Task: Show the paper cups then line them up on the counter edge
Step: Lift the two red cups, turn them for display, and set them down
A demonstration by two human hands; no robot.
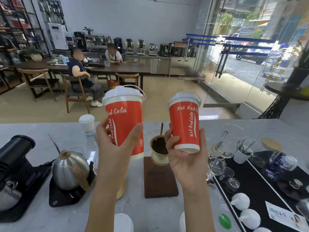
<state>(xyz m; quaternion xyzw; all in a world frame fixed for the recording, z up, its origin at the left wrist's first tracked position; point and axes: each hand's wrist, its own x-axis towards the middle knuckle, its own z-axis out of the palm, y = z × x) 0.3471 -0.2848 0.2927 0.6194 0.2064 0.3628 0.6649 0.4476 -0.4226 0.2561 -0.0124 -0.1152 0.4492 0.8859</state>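
Paper cups are what I am showing right now, one in each hand, both lifted clear above the tabletop and turned so the red printed sides face outward. The larger cup sits in my left hand; it is tall, red with white lettering, capped by a white domed lid with a thin loop handle, and my thumb and fingers are wrapped round its lower half. The smaller cup is in my right hand, also red with a white lid, pinched near its base between thumb on one side and fingers on the other, and tilted slightly. The two cups are held apart, not touching.

I judge this to be the showing step, with the lining-up not yet begun. Next I need to carry both cups forward to the far edge of the tabletop, where a small white lidded cup stands. The move calls for passing over the dripper with coffee grounds on its wooden stand between my hands without knocking it, then setting each cup down upright, side by side along that edge, with the taller one lowered carefully since it looks easier to tip.
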